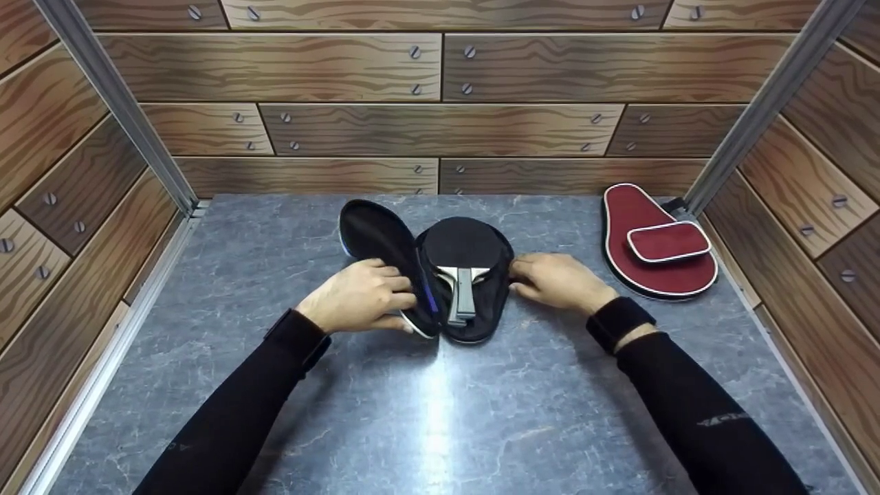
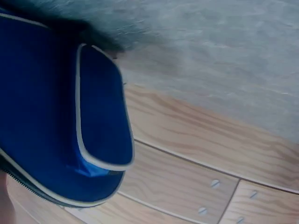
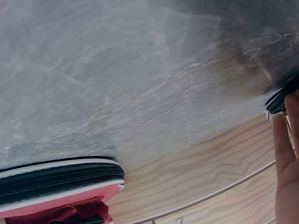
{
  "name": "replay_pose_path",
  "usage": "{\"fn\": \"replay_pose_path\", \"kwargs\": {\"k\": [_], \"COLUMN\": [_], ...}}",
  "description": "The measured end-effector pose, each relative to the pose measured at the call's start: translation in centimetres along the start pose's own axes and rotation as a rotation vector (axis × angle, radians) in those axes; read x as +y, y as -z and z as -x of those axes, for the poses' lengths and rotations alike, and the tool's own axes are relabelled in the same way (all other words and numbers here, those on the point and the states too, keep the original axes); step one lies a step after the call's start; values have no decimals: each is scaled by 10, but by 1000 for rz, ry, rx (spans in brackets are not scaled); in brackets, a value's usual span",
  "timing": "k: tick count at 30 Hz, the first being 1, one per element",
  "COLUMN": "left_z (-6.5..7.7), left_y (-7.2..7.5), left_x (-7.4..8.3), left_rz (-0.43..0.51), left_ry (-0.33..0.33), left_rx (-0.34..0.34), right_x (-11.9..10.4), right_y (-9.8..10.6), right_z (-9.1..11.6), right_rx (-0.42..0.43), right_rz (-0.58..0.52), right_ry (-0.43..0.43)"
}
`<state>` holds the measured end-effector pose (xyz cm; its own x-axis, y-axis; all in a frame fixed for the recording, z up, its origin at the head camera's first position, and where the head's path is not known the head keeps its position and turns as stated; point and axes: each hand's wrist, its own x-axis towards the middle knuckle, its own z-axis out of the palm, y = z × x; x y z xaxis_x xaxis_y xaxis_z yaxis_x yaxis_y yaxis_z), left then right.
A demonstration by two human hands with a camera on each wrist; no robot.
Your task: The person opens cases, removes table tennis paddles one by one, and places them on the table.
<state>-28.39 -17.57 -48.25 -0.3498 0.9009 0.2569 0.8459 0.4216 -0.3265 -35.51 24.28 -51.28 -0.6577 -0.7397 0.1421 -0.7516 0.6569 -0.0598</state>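
Observation:
A table tennis paddle case [image 1: 491, 313], black inside, lies unfolded on the table. In its right half rests a table tennis paddle [image 1: 462, 240], black rubber up, its grey handle toward me. My left hand [image 1: 364, 295] grips the near left edge of the raised lid [image 1: 375, 230], which leans left. The lid's blue outside [image 2: 37, 102] with a white-piped pocket [image 2: 103, 107] fills the left of the left wrist view. At the right rim of the case, my right hand [image 1: 560, 280] pinches the edge between thumb and fingers. Only its fingers [image 3: 284, 144] show in the right wrist view.
A red paddle case [image 1: 629, 265] with white piping and a small front pocket [image 1: 670, 242] lies at the far right of the grey marbled table [image 1: 275, 412]. Wood-patterned walls [image 1: 344, 69] with metal corner posts [image 1: 130, 103] enclose the back and sides.

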Motion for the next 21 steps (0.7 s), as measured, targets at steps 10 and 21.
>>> {"fn": "replay_pose_path", "kwargs": {"k": [10, 21], "left_z": [15, 25], "left_y": [-10, -19], "left_x": [-2, 2], "left_rz": [130, 304], "left_ry": [78, 177], "left_rx": [-115, -196], "right_x": [6, 9], "right_y": [-2, -2], "right_z": [5, 10], "right_rx": [-1, -3], "right_rz": [4, -4], "right_ry": [-4, -16]}}
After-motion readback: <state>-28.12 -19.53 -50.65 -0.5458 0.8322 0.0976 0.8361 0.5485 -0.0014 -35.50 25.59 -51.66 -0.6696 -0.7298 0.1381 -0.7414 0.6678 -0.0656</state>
